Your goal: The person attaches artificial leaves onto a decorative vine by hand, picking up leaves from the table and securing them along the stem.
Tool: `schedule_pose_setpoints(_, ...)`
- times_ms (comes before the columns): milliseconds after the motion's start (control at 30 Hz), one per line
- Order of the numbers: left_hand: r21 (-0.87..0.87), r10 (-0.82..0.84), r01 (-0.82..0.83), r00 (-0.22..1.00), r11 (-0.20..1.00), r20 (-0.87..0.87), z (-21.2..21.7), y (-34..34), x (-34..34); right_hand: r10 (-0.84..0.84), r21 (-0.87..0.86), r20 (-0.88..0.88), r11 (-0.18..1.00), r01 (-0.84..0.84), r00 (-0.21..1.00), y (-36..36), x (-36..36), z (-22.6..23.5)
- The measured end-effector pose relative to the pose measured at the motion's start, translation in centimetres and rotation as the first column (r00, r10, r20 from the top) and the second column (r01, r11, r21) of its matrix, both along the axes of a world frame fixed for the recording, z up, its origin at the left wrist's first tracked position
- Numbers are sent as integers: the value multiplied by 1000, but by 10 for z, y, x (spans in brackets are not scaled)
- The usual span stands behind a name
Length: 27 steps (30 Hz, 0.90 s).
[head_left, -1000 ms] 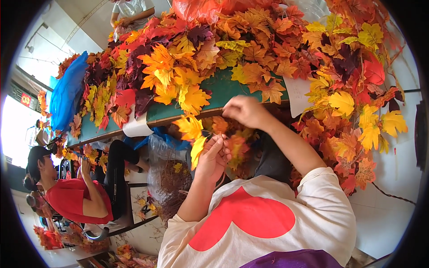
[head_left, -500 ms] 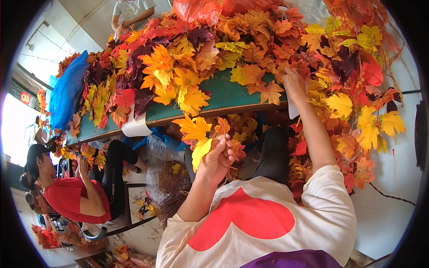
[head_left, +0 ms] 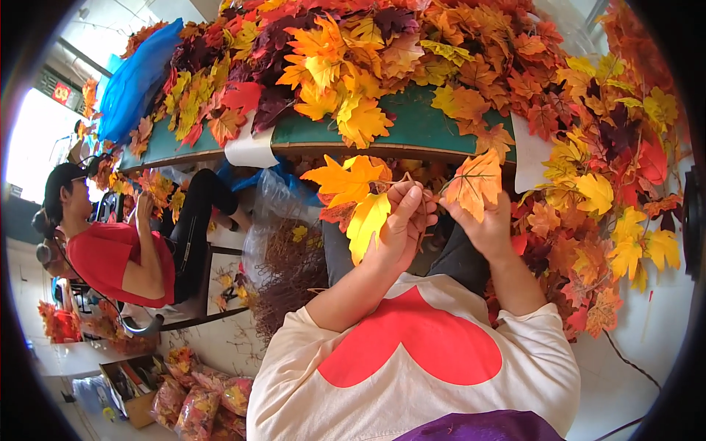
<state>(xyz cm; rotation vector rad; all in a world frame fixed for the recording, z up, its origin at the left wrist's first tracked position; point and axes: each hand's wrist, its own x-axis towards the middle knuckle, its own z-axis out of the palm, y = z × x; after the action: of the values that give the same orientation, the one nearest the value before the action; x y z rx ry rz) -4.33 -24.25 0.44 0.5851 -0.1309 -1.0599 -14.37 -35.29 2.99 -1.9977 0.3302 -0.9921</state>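
Observation:
My left hand is closed round thin brown stems of artificial maple leaves. A yellow leaf hangs at its thumb side, and an orange-yellow leaf spreads out beyond it. In my right hand a single orange maple leaf is pinched near its stem. Its stem end points toward my left fingers, and the two hands are close together over my lap. Whether the stem touches the left hand's bunch is too small to tell.
Heaps of red, orange, yellow and purple leaves cover the green table. A blue plastic bag lies at its left end. A co-worker in a red top sits at left. Brown stems stand beside me; bagged leaves lie lower left.
My right hand has come back from the leaf pile on the table with an orange leaf and is now beside my left hand. The left hand still holds its leaf bunch.

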Motion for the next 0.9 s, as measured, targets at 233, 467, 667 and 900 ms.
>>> schedule_pose_setpoints(233, -37, 165, -163, 981, 986, 96, 5, 3, -15, 29, 362, 135, 929, -77, 990, 34, 7, -7)
schedule_pose_setpoints(467, 10, 207, -208, 975, 978, 79, 4, 2, -19, 0, 421, 193, 903, -83, 981, 36, 10, -17)
schedule_pose_setpoints(667, 20, 219, -220, 974, 975, 62, 3, 0, -20, -73, 320, 149, 947, 22, 986, 34, 11, -26)
schedule_pose_setpoints(900, 52, 259, -265, 961, 963, 95, -7, -7, -21, -240, 251, 309, 954, 164, 920, 37, 18, -33)
